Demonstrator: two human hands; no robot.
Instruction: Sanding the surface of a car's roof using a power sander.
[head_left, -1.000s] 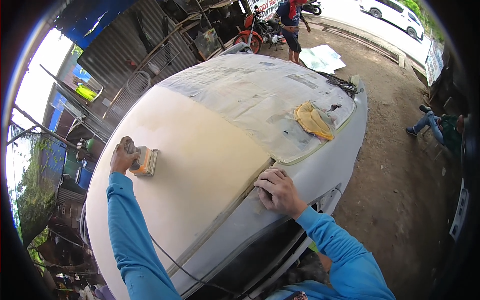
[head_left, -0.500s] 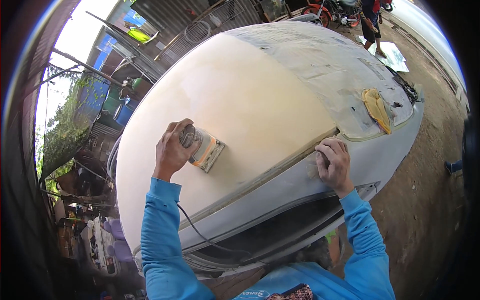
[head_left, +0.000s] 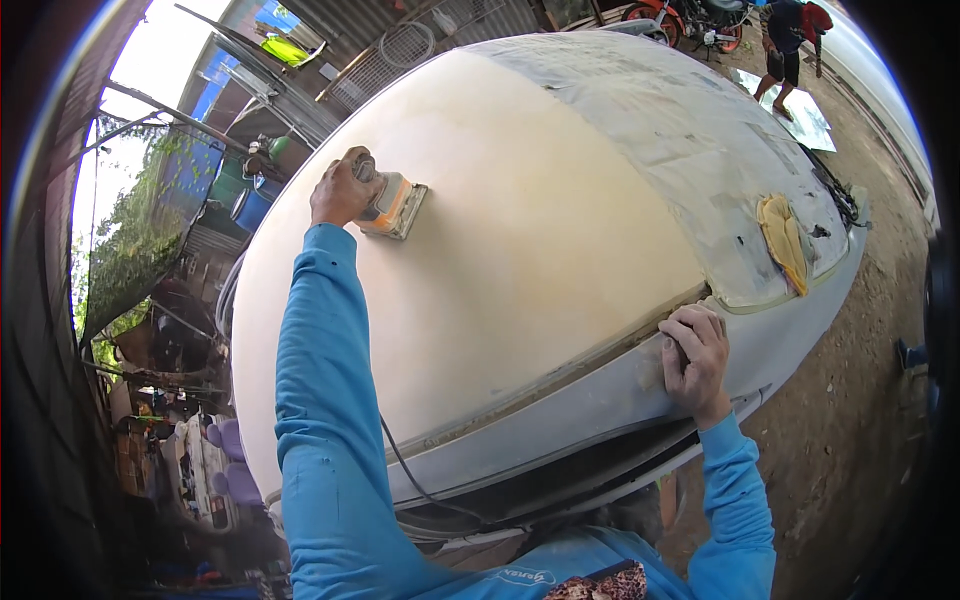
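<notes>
A car roof (head_left: pixel 520 260) with a dusty cream coating spreads out before me. Stretched far out over its left part, my left hand (head_left: pixel 345 188) is closed around the top of an electric sheet sander (head_left: pixel 390 206), grey and orange, whose square pad lies flat on the roof. The sander's dark cord (head_left: pixel 405 465) runs down past my left sleeve and over the side of the car. My right hand (head_left: pixel 697 360) rests with curled fingers on the roof edge (head_left: pixel 645 395), beside the end of the long channel. Its palm side is hidden.
Paper and film cover the windshield area (head_left: pixel 660 140), with a yellow cloth (head_left: pixel 783 243) lying on it. Below the roof edge is a dark side window opening (head_left: pixel 560 475). Another person (head_left: pixel 790 50) stands at the far right, near a motorcycle (head_left: pixel 700 22). A blue drum (head_left: pixel 250 208) stands left.
My left hand has pushed the sander farther away across the roof, and my left arm is straighter. My right hand stays on the roof edge. The view has shifted slightly.
</notes>
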